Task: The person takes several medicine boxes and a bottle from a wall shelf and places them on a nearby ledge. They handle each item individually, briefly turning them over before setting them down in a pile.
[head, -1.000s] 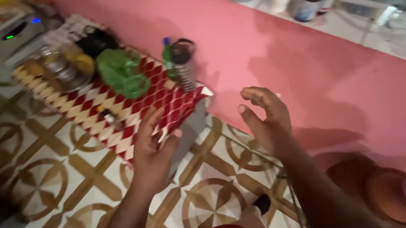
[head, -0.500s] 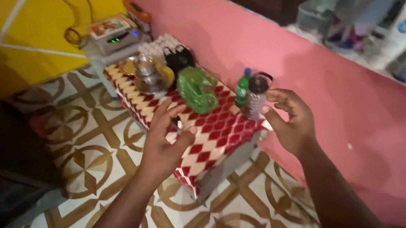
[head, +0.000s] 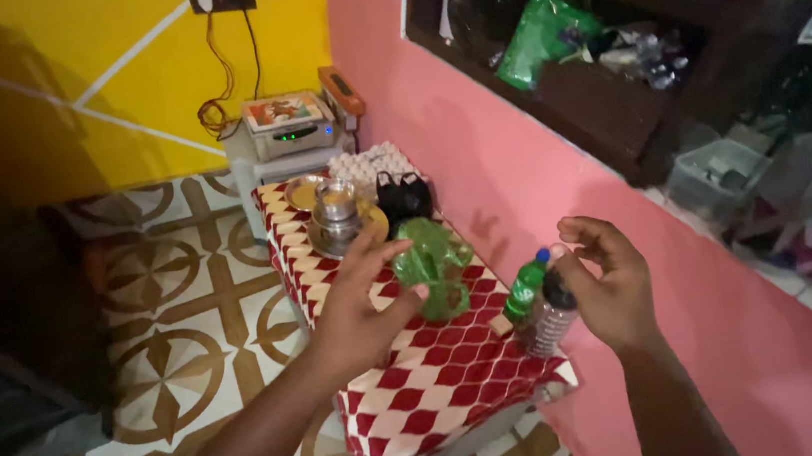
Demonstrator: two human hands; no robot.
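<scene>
Fingers of the right hand (head: 611,284) curled loosely around an upright clear ribbed bottle (head: 547,316), while the left hand (head: 359,306) hovered spread beside crinkled green plastic (head: 433,263).

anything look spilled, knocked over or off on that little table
Nothing spilled or tipped. The green bottle and clear bottle stand upright by the right hand; the left hand reaches at a crumpled green bag. Only oddity: the checked cloth hangs unevenly at the near corner.

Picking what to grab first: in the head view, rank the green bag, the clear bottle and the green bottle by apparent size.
1. green bag, clearly largest.
2. clear bottle and green bottle look alike; the right hand partly hides the clear one, so no ranking.
</scene>
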